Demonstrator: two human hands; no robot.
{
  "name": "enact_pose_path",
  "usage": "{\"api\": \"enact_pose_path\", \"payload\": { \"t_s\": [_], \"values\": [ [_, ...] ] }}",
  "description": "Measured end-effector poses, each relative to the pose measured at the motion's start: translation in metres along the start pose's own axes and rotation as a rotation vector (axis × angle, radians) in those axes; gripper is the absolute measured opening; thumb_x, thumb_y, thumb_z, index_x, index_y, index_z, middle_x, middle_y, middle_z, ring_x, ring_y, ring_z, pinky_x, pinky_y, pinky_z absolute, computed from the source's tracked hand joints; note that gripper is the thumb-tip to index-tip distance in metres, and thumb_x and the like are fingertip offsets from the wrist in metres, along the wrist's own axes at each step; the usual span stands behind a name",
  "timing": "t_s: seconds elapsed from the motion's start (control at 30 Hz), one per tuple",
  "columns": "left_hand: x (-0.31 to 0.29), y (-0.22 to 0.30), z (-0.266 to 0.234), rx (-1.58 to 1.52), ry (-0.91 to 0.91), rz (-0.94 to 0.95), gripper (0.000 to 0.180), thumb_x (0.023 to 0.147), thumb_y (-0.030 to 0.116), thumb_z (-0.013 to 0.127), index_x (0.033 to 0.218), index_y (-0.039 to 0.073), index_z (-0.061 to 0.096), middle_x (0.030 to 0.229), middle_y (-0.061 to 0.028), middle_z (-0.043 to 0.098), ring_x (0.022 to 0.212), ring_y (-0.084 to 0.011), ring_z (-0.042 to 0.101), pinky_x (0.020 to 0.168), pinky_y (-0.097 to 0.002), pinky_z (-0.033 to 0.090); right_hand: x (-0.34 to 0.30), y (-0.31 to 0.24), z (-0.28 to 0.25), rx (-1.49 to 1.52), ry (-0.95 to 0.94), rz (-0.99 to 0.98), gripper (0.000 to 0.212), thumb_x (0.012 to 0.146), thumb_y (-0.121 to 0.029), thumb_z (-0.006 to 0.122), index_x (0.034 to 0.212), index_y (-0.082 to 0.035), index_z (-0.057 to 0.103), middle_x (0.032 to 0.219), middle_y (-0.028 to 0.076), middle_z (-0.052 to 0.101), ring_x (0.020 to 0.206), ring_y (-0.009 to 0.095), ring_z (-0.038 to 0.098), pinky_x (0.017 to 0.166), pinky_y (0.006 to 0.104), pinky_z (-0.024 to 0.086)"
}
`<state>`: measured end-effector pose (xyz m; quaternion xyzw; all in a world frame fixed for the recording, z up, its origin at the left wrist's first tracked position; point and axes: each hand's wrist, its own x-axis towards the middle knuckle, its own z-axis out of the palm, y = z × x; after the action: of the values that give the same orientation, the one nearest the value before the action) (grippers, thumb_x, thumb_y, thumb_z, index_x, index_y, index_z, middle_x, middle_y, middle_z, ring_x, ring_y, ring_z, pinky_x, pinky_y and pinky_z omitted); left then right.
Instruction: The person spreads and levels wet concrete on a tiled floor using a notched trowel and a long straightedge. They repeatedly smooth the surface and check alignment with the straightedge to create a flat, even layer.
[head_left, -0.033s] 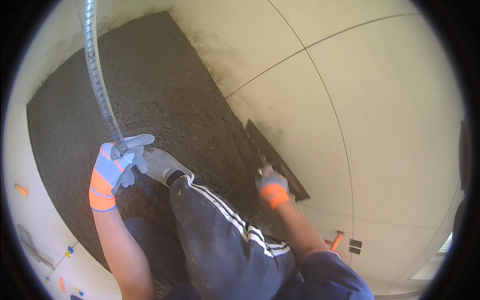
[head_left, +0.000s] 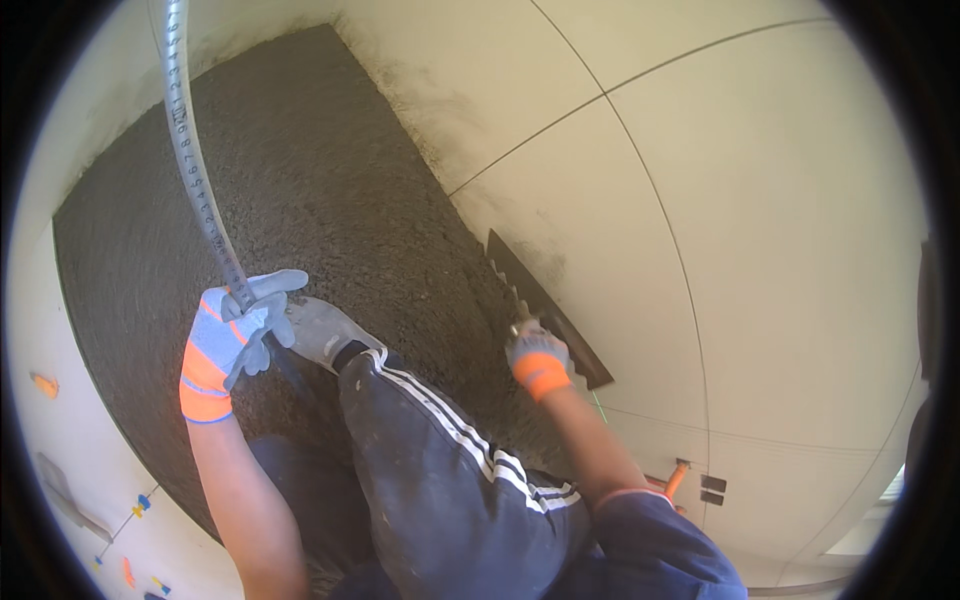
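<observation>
A blue-grey glove with orange bands covers my left hand point(head_left: 225, 340), whose fingers are wrapped round a long silvery ruler point(head_left: 195, 170) with black graduations. From my fist the ruler rises toward the upper left over a bed of dark wet mortar point(head_left: 270, 140). At the mortar's right edge, my right hand point(head_left: 538, 355), gloved alike, grips a notched trowel point(head_left: 560, 320). Its long dark blade slants along the line where the mortar meets the pale wall panel, with teeth on the mortar side. My fingers partly hide the trowel's handle.
My shoe point(head_left: 325, 330) stands on the mortar beside my left hand. Large pale panels point(head_left: 780, 250) with dark joints line the right side. An orange-handled tool point(head_left: 677, 478) lies near dark sockets point(head_left: 712, 490). At the lower left are a grey tool point(head_left: 70, 495) and small coloured pieces point(head_left: 140, 503).
My right hand and the notched trowel have shifted slightly up and to the left along the mortar's edge. My left hand and the ruler stay almost where they were.
</observation>
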<state>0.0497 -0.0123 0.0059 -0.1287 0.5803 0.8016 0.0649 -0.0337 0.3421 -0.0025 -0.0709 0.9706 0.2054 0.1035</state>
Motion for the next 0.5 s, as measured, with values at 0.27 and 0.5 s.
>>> {"api": "enact_pose_path", "payload": {
  "t_s": [0.27,0.5],
  "values": [
    [-0.004,-0.004,-0.002,0.007,0.034,0.017,0.054,0.07,0.036,0.057,0.106,-0.004,0.051,0.057,-0.0049,0.053,0.036,-0.0049,0.037,0.033,-0.0174,0.027,-0.066,0.053,0.063,-0.133,-0.447,-0.055,0.024,0.079,-0.02,0.04,0.088,-0.004,0.054,0.088,0.014,0.059,0.085,0.026,0.058,0.065,0.0373,0.048],
    [-0.004,-0.004,-0.003,-0.066,-0.056,0.048,0.055,0.07,0.035,0.057,0.107,-0.005,0.049,0.056,-0.0045,0.054,0.034,-0.0056,0.037,0.031,-0.0182,0.026,-0.048,0.026,0.03,-0.071,-0.365,0.149,0.025,0.08,-0.021,0.04,0.09,-0.003,0.054,0.095,0.014,0.059,0.087,0.025,0.058,0.063,0.0376,0.048]
  ]
}}
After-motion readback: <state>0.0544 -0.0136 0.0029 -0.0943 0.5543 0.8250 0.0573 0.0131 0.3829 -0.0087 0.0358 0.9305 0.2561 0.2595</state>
